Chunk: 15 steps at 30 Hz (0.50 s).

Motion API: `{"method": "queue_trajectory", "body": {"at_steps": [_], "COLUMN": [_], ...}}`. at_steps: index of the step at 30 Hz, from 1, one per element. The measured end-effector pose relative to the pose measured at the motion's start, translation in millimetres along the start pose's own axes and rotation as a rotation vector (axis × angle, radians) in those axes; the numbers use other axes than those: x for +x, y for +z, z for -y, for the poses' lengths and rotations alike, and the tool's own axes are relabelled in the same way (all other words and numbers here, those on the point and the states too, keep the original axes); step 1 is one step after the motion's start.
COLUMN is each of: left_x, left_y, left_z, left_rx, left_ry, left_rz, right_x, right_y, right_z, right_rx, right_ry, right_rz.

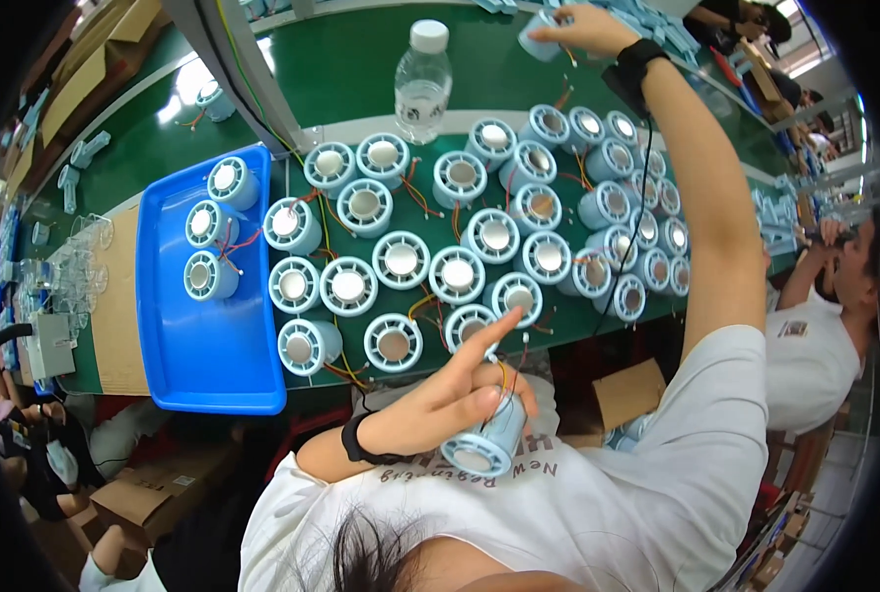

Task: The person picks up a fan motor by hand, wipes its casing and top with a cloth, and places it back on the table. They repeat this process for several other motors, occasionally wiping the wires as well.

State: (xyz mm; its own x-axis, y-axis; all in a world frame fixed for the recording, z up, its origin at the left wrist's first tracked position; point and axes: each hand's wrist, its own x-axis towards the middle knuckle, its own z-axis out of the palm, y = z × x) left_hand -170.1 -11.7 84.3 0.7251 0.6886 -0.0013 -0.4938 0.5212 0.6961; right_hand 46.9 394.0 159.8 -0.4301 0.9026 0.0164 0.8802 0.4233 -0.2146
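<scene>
So my right arm is stretched way out in front of me, just a bit bent at the elbow, with the right hand turned in toward the left and the thumb and fingers closed in a grip. Left side's the opposite: left forearm tucked in close to me, angled inward, left hand curled in a grip, index finger poking out pretty much straight, pointing forward.
</scene>
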Motion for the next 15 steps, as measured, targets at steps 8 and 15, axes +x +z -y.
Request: {"method": "queue_trajectory", "body": {"at_steps": [8,15], "left_x": [1.4,3.8], "left_y": [7.8,25.8], "left_z": [20.5,27.3], "left_rx": [-0.142,0.315], "left_ry": [0.067,0.241], "left_rz": [-0.097,-0.312], "right_x": [-135.6,-284.9], "right_y": [-54.1,-47.3], "right_z": [75.9,136.1], "right_rx": [0.642,0.739], "right_ry": [-0.265,0.005], "right_rz": [0.134,0.41]}}
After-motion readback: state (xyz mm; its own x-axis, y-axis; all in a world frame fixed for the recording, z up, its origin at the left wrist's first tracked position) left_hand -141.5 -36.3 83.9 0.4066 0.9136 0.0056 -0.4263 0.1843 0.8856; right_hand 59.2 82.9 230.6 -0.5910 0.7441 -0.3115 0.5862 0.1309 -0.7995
